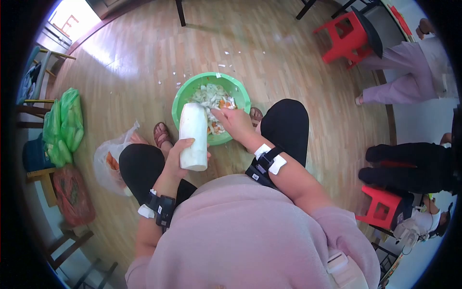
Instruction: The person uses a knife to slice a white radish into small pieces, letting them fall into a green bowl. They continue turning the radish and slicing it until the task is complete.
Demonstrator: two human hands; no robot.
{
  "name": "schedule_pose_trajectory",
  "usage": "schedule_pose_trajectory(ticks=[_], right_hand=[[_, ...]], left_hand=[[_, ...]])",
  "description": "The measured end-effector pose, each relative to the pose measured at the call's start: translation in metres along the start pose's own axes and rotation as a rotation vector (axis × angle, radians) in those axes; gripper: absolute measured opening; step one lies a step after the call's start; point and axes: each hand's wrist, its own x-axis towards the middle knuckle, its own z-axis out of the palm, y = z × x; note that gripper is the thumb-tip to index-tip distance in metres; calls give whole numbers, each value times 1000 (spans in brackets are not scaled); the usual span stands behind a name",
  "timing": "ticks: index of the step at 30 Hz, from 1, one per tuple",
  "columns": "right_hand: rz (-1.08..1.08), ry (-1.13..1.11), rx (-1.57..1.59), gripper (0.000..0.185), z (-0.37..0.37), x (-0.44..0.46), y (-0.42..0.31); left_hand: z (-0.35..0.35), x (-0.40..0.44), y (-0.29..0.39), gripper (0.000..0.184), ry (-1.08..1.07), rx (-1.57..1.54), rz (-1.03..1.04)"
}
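A thick white radish (194, 137), daikon-like, stands nearly upright over the near left side of a green basin (245, 94). My left hand (177, 161) is wrapped around its lower part, thumb across the front. Close to the radish's right side, my right hand (232, 124) is closed over the basin, and what its fingers hold is too small and hidden to make out. White and orange peelings (211, 94) lie inside the basin, partly covered by the radish and my right hand.
White scraps (222, 65) dot the wooden floor beyond the basin. Plastic bags of produce, one clear (113, 159), one green (65, 123) and one red (73, 195), sit to the left. Red stools (344, 38) and other people (409, 72) are on the right.
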Motion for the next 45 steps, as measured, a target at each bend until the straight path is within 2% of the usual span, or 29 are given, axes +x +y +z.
schedule_pose_trajectory(ticks=[5, 7, 10, 13, 19, 22, 23, 25, 27, 28, 29, 31, 32, 33, 35, 36, 41, 43, 44, 45], right_hand=[[-86, -29, -47, 53, -7, -2, -11], [-102, -19, -56, 53, -8, -1, -12], [-97, 3, -109, 54, -8, 0, -11], [-73, 10, -193, 56, -2, 2, -5], [-21, -24, -259, 57, 3, 0, -5], [25, -93, -288, 60, 3, -1, 5], [109, -176, -351, 61, 3, -5, 18], [199, -232, -404, 62, 9, -4, 27], [292, -175, -74, 66, 15, 2, 35], [373, -209, 189, 65, 20, 5, 42], [370, -220, 177, 65, 23, 3, 48], [691, -435, 926, 63, -1, 5, 0], [685, -406, 1084, 59, -6, 2, -15], [684, -408, 1081, 59, -6, 2, -17], [618, -585, 1335, 57, -5, 2, -21], [592, -547, 1421, 54, -3, 1, -26], [597, -474, 1362, 50, -2, 4, -32], [616, -463, 1326, 49, 0, 3, -29], [624, -421, 1212, 49, 3, 4, -27], [630, -381, 1097, 50, 4, 4, -27]], left_hand=[[-2, 3, -1, 58, 0, 18, 14], [2, 2, 1, 58, -3, 147, 29], [2, 3, 0, 58, 10, 118, 22], [-3, 8, -1, 59, 108, 21, -43], [-5, 10, -1, 61, 112, -10, -62], [3, 5, -4, 62, 193, 31, -25], [2, 3, -5, 62, 191, 34, -24], [-2, -2, 2, 63, -80, 103, 54], [2, -7, 7, 63, -127, 98, 64], [4, -8, 5, 64, -160, 77, 69], [1, -7, 2, 64, -158, 62, 76], [-3, -3, 1, 64, -167, 69, 39], [-3, -3, 0, 64, -168, 65, 44], [-2, -3, 0, 64, -177, 44, 28], [0, -2, 1, 64, -182, 23, 8], [3, -3, 3, 62, -188, 7, -23], [17, 0, 3, 57, -141, 5, -21], [12, 8, -2, 56, -1, 296, 107], [10, 10, -3, 56, 2, 293, 102], [12, 13, -4, 59, 47, 430, 148]])
